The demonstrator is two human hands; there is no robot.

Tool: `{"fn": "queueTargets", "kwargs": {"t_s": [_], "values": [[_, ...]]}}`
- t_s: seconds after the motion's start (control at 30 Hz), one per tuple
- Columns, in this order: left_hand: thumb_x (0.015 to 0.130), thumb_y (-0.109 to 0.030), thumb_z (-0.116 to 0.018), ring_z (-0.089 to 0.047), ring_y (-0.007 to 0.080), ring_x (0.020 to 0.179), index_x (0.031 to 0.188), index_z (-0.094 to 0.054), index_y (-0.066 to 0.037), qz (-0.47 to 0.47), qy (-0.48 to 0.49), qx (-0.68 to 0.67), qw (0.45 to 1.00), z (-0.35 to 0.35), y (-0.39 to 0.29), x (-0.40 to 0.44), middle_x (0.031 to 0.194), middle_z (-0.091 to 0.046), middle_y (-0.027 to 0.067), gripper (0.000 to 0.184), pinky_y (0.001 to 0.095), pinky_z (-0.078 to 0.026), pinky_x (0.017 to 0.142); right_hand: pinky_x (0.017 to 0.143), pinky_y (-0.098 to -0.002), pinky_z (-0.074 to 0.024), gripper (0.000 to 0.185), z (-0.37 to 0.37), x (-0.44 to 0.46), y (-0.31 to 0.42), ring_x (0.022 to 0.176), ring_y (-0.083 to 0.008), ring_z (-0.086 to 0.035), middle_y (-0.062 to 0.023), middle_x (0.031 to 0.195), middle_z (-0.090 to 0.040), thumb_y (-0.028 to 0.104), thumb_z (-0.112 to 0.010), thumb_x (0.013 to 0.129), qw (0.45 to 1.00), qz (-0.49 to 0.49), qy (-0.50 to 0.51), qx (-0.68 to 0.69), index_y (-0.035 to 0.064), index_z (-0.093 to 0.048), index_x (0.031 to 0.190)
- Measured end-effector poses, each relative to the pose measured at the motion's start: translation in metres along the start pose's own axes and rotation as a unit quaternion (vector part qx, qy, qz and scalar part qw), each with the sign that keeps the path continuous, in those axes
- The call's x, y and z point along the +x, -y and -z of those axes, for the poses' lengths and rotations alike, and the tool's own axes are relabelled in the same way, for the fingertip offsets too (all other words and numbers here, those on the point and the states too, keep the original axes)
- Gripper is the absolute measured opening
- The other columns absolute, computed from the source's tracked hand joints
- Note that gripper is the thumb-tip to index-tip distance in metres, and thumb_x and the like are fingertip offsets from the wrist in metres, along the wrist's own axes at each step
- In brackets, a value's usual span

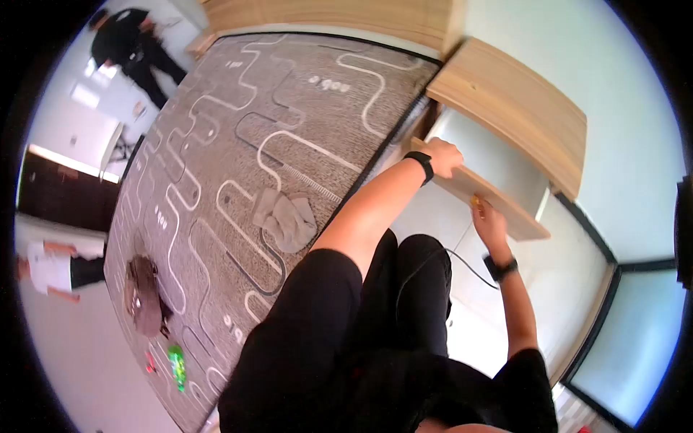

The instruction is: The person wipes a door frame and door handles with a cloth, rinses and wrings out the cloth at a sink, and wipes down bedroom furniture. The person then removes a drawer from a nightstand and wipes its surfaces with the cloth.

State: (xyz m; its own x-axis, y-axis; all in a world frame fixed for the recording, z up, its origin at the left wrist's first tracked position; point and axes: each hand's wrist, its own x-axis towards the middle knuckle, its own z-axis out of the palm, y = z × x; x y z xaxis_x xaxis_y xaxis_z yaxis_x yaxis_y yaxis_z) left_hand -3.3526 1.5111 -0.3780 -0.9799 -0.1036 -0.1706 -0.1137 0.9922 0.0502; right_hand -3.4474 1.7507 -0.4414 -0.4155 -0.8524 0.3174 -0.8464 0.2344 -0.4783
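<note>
A wooden nightstand (pixel 516 94) stands with its drawer (pixel 498 155) pulled out, white inside. My left hand (pixel 442 157) is closed over the top edge of the drawer front (pixel 520 214), near its far end. Lower down, my right hand (pixel 489 222) pinches a small yellow piece (pixel 476 202) against the outer face of that front. Whether the piece is a knob or a loose item, I cannot tell. Black bands circle both wrists. A thin dark cable (pixel 473 268) curves from my knees towards the right wrist.
Left of me is a bed with a patterned grey mattress (pixel 216 144); a crumpled grey cloth (pixel 285 220), a brown bag (pixel 146 296) and a green item (pixel 177 366) lie on it. Two people (pixel 130 47) stand beyond it. A frosted glass panel (pixel 628 339) is at the right.
</note>
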Motion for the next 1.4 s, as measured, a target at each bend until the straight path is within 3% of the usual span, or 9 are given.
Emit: {"fn": "queueTargets", "kwargs": {"t_s": [0.03,0.3,0.33,0.47,0.7,0.9,1.07,1.2,1.4], "values": [[0.07,-0.034,-0.069,-0.064,0.0314,0.078,0.081,-0.067,-0.012,-0.024,-0.028,-0.014,0.999,-0.013,0.008,0.003,0.079,-0.066,0.012,0.024,0.044,-0.05,0.063,0.078,-0.0402,-0.0513,0.037,0.02,-0.002,0.001,0.092,-0.0324,-0.062,-0.0151,0.105,-0.063,0.021,-0.066,0.082,0.991,0.091,-0.082,-0.056,0.0036,-0.057,0.113],[0.066,-0.035,-0.074,-0.065,0.0299,0.08,0.081,-0.069,-0.011,0.038,-0.049,-0.023,0.998,-0.015,-0.004,-0.003,0.082,-0.067,0.0113,0.029,0.0431,-0.05,0.068,0.079,-0.0401,-0.0491,0.062,0.077,0.024,0.016,0.091,-0.0309,-0.059,-0.0106,0.093,-0.064,0.021,-0.08,0.063,0.942,0.151,-0.063,-0.294,0.0065,-0.054,0.117],[0.067,-0.036,-0.074,-0.064,0.0301,0.081,0.082,-0.069,-0.011,0.044,-0.027,-0.021,0.998,-0.008,-0.008,-0.004,0.081,-0.067,0.0118,0.03,0.0428,-0.05,0.069,0.073,-0.0419,-0.0505,0.048,0.067,0.024,-0.011,0.087,-0.0315,-0.062,-0.0109,0.087,-0.065,0.026,-0.078,0.067,0.953,0.004,0.137,-0.269,0.0089,-0.057,0.107],[0.068,-0.035,-0.074,-0.064,0.0309,0.081,0.082,-0.069,-0.01,0.029,-0.064,-0.016,0.997,-0.01,-0.009,-0.009,0.08,-0.066,0.012,0.029,0.0435,-0.05,0.069,0.062,-0.0435,-0.0508,0.026,0.066,0.025,-0.037,0.069,-0.0336,-0.063,-0.0116,0.069,-0.064,0.033,-0.069,0.076,0.971,0.032,0.139,-0.191,0.01,-0.061,0.086],[0.068,-0.038,-0.074,-0.064,0.0312,0.081,0.081,-0.069,-0.009,-0.011,0.028,-0.017,0.999,-0.003,-0.018,-0.057,0.082,-0.067,0.0115,0.033,0.0428,-0.051,0.067,0.06,-0.0439,-0.0496,0.027,0.072,-0.006,0.008,0.067,-0.0349,-0.062,-0.0137,0.069,-0.063,0.033,-0.07,0.075,0.966,0.031,0.199,-0.16,0.0096,-0.061,0.085],[0.066,-0.041,-0.075,-0.064,0.0292,0.082,0.095,-0.067,-0.013,-0.035,-0.028,-0.021,0.999,0.044,-0.021,-0.11,0.083,-0.068,0.0071,0.04,0.0422,-0.05,0.066,0.06,-0.0415,-0.0486,0.029,0.11,-0.012,0.057,0.067,-0.0355,-0.062,-0.0157,0.072,-0.064,0.032,-0.071,0.074,0.966,0.026,0.243,-0.087,0.0059,-0.063,0.085],[0.067,-0.045,-0.073,-0.062,0.0309,0.089,0.105,-0.065,-0.012,-0.152,0.04,-0.045,0.987,0.078,-0.026,-0.128,0.093,-0.066,0.0139,0.051,0.0425,-0.048,0.076,0.064,-0.0344,-0.0487,0.037,0.166,-0.015,0.108,0.066,-0.0226,-0.064,-0.0187,0.076,-0.065,0.026,-0.072,0.071,0.951,-0.003,0.309,0.026,-0.0023,-0.064,0.094],[0.065,-0.052,-0.072,-0.061,0.0331,0.094,0.105,-0.065,-0.011,-0.124,0.062,-0.023,0.99,0.101,-0.058,-0.187,0.102,-0.065,0.0133,0.058,0.044,-0.047,0.081,0.064,-0.0309,-0.0488,0.034,0.18,-0.049,0.13,0.067,-0.014,-0.061,-0.016,0.076,-0.066,0.016,-0.074,0.069,0.949,-0.004,0.309,0.062,-0.0017,-0.064,0.096],[0.067,-0.047,-0.07,-0.063,0.0328,0.085,0.101,-0.066,-0.015,-0.067,0.062,-0.011,0.996,0.097,-0.126,-0.276,0.09,-0.066,0.0122,0.047,0.0464,-0.05,0.068,0.051,-0.0332,-0.0453,0.024,0.171,-0.129,0.162,0.051,-0.0269,-0.058,-0.0183,0.059,-0.055,0.019,-0.073,0.073,0.959,0.074,0.263,0.072,-0.0007,-0.06,0.078]]}}
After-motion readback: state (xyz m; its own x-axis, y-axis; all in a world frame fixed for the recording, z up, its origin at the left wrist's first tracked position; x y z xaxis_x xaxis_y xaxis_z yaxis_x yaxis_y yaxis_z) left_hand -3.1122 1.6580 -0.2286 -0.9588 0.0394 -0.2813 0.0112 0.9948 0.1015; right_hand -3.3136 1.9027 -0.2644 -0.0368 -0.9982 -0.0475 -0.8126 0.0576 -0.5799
